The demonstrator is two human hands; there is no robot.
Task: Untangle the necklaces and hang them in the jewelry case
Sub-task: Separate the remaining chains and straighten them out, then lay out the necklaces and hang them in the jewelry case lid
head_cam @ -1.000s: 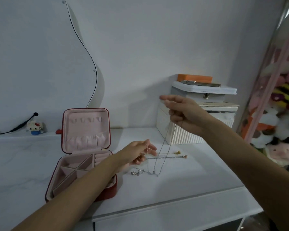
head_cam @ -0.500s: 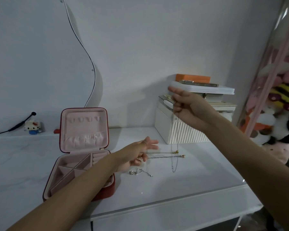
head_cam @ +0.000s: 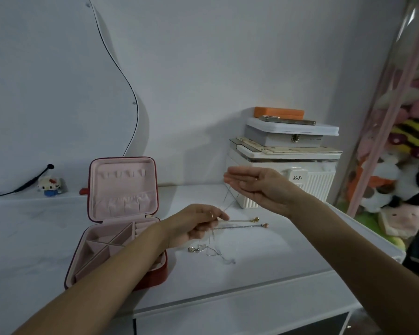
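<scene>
The step in hand looks like the untangling itself; a thin silver chain (head_cam: 229, 200) runs taut between the two hands above the middle of the white tabletop (head_cam: 264, 257). The left hand (head_cam: 198, 223) pinches the chain's lower part with curled fingertips; the right hand (head_cam: 254, 183) is held higher, palm up, fingers straight and together, the chain apparently draped over them, though whether the thumb clamps it cannot be told. A silver tangle with a small pendant (head_cam: 209, 252) lies just below the left hand, toward the front edge; two bar pieces with bead ends (head_cam: 240, 223) lie beside it.

Next, the strand likely needs drawing clear of the tangle, gently, before hanging.

The red jewelry case (head_cam: 121, 221) stands open near the left edge; its pink lid hooks (head_cam: 124, 174) are bare and no jewelry shows in its visible divided compartments. White boxes (head_cam: 286, 163) are stacked at the back right corner.
</scene>
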